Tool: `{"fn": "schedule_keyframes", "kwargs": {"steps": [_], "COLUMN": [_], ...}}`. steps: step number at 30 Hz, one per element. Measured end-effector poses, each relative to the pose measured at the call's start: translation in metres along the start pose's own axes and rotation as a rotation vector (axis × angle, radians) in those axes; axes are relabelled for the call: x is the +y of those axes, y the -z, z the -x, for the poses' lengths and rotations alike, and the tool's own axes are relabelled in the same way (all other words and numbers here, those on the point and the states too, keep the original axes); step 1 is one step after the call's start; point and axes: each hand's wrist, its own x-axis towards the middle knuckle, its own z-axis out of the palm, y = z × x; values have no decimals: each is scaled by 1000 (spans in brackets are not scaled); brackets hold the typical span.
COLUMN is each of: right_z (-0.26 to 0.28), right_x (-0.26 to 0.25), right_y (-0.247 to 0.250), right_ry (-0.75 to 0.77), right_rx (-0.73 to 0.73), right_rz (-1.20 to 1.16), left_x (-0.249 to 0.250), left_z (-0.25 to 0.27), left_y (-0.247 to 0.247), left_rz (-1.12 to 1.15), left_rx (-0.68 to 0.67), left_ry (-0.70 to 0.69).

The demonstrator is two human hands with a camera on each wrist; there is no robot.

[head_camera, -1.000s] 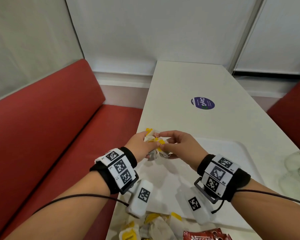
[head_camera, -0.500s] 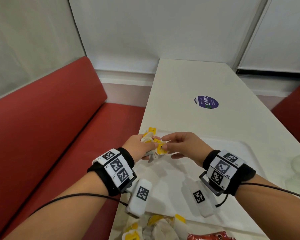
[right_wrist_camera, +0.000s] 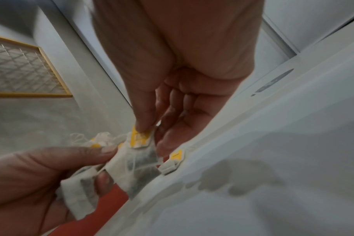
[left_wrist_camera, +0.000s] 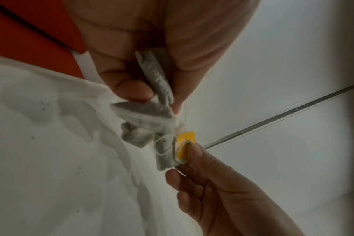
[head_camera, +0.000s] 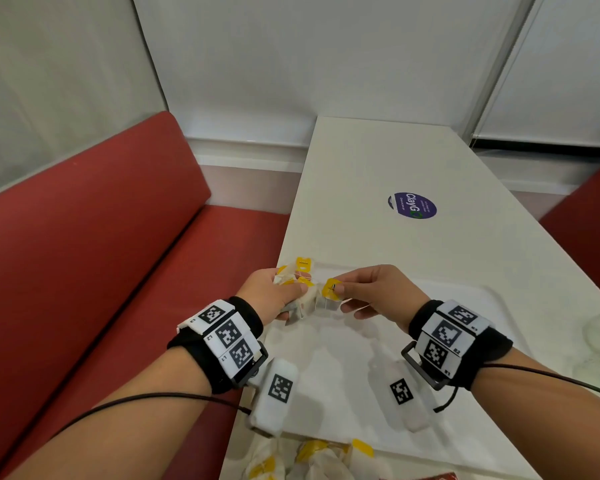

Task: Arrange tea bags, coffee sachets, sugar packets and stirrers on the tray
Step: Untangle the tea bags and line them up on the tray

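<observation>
While left hand (head_camera: 274, 296) clutches bunched tea bags (head_camera: 300, 299) above tray (head_camera: 482, 306), right hand (head_camera: 371, 292) pinching one tea bag (head_camera: 329, 297) by yellow tag. Best: draw slowly rightward, untangling strings, then lay flat below.

A round purple sticker (head_camera: 412, 205) lies on the white bench (head_camera: 378, 168), with red padded seating (head_camera: 84, 244) alongside and a framed lattice panel (right_wrist_camera: 20, 75) beyond.
</observation>
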Motion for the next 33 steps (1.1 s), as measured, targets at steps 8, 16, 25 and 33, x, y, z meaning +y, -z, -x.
{"fn": "schedule_keyframes", "kwargs": {"steps": [8,16,25,33], "right_z": [-29,-67,-94,-99], "right_x": [-6,-22,-12,-8], "right_y": [0,-1,-6,-2], "right_ry": [-17,-86,-56,-3], "right_rx": [32,68,196,257], "right_rz": [258,450,566,574], "left_x": [3,-2,-2,-4], "left_z": [0,-2,-7,-11], "left_y": [12,21,26,20], "left_rz": [-20,-30,2,-52], "left_rx": [3,-19,-16,-44], "left_ry": [-10,-6,6,21]}}
